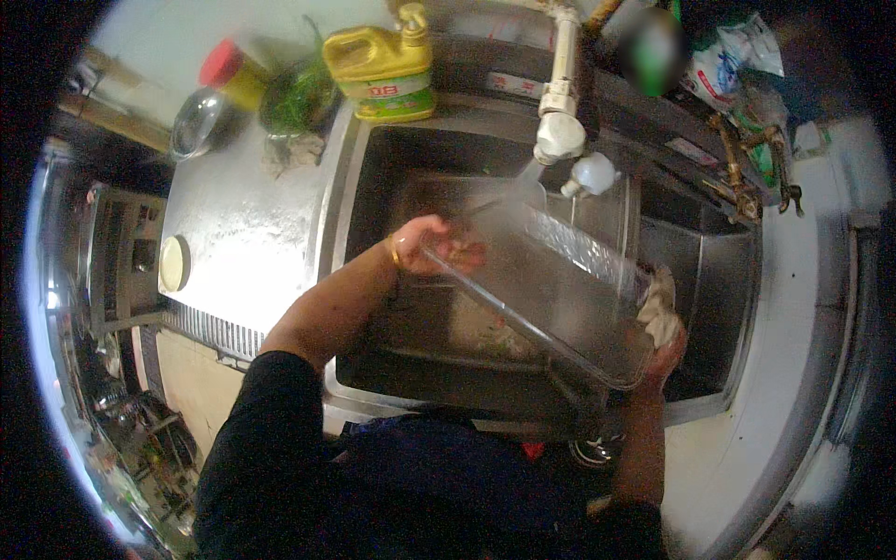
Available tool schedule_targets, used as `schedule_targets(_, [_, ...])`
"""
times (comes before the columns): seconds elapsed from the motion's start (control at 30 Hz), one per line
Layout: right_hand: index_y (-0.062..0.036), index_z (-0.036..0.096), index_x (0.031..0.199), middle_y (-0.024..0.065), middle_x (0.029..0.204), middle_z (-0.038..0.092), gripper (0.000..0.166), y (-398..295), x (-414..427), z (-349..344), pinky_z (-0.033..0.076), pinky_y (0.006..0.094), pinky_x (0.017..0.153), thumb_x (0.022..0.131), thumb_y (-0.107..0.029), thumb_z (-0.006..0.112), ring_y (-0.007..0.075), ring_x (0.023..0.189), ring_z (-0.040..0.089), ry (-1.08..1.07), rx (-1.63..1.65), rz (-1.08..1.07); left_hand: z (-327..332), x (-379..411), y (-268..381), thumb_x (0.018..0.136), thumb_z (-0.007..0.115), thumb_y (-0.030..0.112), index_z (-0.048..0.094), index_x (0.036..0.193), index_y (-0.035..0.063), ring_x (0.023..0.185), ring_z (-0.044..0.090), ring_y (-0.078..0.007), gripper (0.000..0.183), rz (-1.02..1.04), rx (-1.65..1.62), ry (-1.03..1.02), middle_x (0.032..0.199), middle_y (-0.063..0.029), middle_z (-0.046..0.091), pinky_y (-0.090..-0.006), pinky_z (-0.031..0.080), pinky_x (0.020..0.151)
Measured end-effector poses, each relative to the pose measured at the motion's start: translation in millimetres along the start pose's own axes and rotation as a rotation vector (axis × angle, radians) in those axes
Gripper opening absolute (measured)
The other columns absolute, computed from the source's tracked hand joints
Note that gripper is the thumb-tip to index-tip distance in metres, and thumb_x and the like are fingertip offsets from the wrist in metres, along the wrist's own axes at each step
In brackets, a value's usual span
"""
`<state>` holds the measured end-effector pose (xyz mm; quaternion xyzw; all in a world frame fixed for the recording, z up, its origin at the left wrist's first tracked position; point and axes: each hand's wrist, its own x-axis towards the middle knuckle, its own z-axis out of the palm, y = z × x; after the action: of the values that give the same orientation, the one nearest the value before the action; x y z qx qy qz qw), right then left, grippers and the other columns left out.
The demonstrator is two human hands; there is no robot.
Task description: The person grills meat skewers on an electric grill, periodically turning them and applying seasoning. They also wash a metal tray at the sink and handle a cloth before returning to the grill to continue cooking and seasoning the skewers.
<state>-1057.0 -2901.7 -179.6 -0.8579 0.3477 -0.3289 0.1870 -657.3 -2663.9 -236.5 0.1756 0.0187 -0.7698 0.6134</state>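
A clear plastic container [518, 318] is tilted over the stainless steel sink basin [434, 381], with water running onto it from the white tap [560, 136]. My left hand [437, 245], a yellow band at its wrist, supports the container's left end with the fingers spread beneath or behind the clear wall. At the right end my right hand [668, 353] grips the container's edge together with a pale cloth [658, 308]. The cloth partly hides the fingers. Some food scraps seem to lie on the basin floor, blurred through the clear plastic.
A yellow detergent jug [381, 73] stands behind the sink's left corner. On the left counter are a metal bowl [203, 122], green vegetables [301, 98], a crumpled rag [294, 152] and a round pale lid [175, 263]. A second basin [721, 308] and brass taps [745, 168] are at right.
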Motion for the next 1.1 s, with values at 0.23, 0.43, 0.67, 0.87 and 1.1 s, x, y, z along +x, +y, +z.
schedule_targets(0.23, [0.0023,0.043,0.121,0.0136,0.115,0.052,0.048,-33,18,23,0.039,0.037,0.092,0.078,-0.01,0.06,0.0263,0.105,0.051,-0.052,0.317,0.365,-21,-33,1,0.063,0.059,-0.005,0.032,0.133,0.014,0.099,0.056,-0.0296,0.078,0.055,0.241,0.195,0.116,-0.0126,0.051,-0.0425,0.049,0.082])
schedule_targets(0.43, [0.0015,0.044,0.122,0.0142,0.117,0.053,0.049,-63,-6,56,0.044,0.0427,0.089,0.077,-0.012,0.056,0.0328,0.101,0.056,0.139,0.969,0.994,-19,-44,-13,0.066,0.052,-0.008,0.037,0.129,0.0124,0.089,0.057,-0.0221,0.068,0.522,0.448,0.512,0.112,-0.0083,0.052,-0.0354,0.049,0.074])
schedule_targets(0.67, [-0.0054,0.04,0.129,0.0144,0.132,0.042,0.055,-105,-5,92,0.029,0.0529,0.102,0.083,-0.034,0.044,0.0343,0.123,0.038,-0.143,2.038,1.049,20,-45,-27,0.067,0.043,-0.012,0.032,0.134,0.0063,0.104,0.052,-0.0197,0.07,1.055,0.877,0.549,0.118,-0.007,0.05,-0.0301,0.044,0.086])
schedule_targets(0.87, [-0.0071,0.035,0.134,0.0129,0.138,0.036,0.06,-146,13,108,0.028,0.0514,0.103,0.086,-0.041,0.045,0.0331,0.126,0.035,-0.345,2.149,0.997,82,-108,-34,0.061,0.048,-0.01,0.041,0.128,0.0049,0.112,0.052,-0.031,0.069,1.091,1.626,0.882,0.123,-0.0176,0.051,-0.0352,0.042,0.094])
schedule_targets(1.1, [-0.0048,0.039,0.131,0.0126,0.133,0.043,0.057,-141,-2,138,0.032,0.0491,0.1,0.087,-0.041,0.047,0.0326,0.123,0.04,-0.479,1.92,1.155,80,-289,-87,0.081,0.049,-0.005,0.043,0.127,0.0025,0.111,0.05,-0.0295,0.047,1.33,1.279,1.375,0.125,-0.0193,0.048,-0.039,0.046,0.088])
